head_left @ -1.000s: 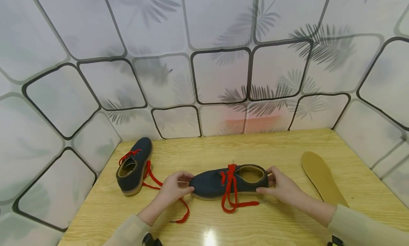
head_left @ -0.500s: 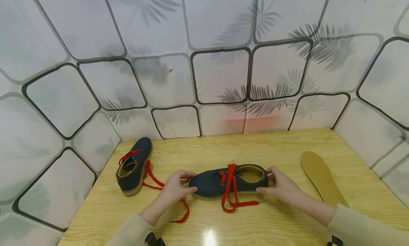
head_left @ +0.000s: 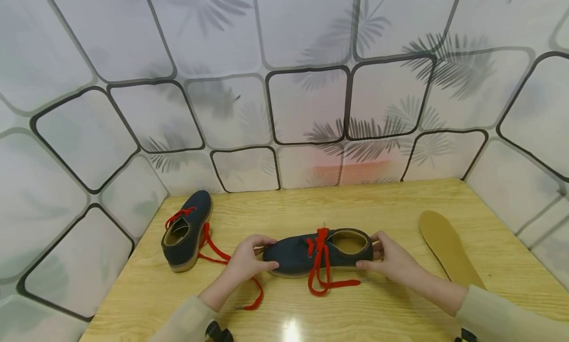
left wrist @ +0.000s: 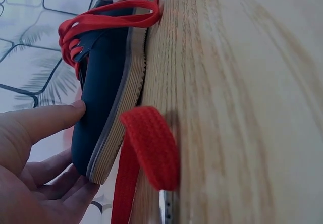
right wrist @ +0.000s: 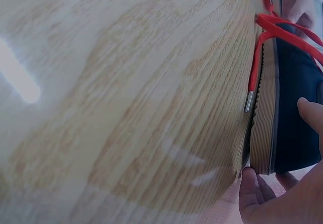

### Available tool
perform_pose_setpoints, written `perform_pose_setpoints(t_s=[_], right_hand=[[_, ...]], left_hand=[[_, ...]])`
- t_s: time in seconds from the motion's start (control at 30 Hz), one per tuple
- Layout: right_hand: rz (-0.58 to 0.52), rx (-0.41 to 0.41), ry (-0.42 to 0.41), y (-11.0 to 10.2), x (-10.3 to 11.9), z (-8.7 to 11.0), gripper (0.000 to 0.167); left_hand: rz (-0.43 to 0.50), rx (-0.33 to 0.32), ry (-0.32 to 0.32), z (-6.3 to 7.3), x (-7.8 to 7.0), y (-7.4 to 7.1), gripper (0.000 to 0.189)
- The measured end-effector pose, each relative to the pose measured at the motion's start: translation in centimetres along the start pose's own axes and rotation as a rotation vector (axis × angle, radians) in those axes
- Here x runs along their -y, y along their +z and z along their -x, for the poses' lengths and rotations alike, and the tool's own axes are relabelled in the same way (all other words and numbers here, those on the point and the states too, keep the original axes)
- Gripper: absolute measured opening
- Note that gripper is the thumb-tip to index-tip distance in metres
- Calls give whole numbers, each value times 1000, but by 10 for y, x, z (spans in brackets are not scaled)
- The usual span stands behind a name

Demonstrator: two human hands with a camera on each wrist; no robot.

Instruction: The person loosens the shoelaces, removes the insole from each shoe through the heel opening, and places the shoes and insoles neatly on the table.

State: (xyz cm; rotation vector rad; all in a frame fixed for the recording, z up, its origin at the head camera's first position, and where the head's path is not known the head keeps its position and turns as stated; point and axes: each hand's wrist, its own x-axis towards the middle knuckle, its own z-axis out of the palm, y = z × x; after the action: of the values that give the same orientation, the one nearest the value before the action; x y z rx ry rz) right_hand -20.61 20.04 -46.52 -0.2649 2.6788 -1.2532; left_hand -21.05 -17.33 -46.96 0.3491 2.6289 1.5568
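A navy lace-up shoe with a tan ribbed sole and red laces lies sideways on the table, toe to the left. My left hand grips its toe, thumb on the near side and fingers around the tip. At the heel, my right hand holds on, with its thumb on the near side and fingers behind. In the left wrist view the left thumb presses the navy upper. The right wrist view has the right fingertips right at the heel end of the sole.
A second navy shoe stands at the back left. Its long red lace trails under the left wrist. A tan insole lies on the wooden table at the right, partly behind the right sleeve. Patterned panels surround the table.
My left hand has slid slightly right, its thumb and fingers now further over the toe. The right hand and the shoe have stayed in place.
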Motion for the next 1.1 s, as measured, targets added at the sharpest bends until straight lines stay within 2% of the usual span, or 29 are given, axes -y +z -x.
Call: perform_pose_setpoints(t_s=[0.37, 0.6, 0.87, 1.1], right_hand=[[-17, 19, -22, -4, -3, 0, 70], [18, 30, -58, -13, -2, 1, 67], [57, 7, -70, -25, 10, 2, 59], [75, -4, -137, -35, 25, 5, 58]], left_hand=[[18, 13, 6, 0, -1, 1, 53], [3, 9, -15, -1, 1, 2, 51], [-12, -5, -17, -2, 1, 2, 50], [21, -8, -26, 1, -2, 1, 52]])
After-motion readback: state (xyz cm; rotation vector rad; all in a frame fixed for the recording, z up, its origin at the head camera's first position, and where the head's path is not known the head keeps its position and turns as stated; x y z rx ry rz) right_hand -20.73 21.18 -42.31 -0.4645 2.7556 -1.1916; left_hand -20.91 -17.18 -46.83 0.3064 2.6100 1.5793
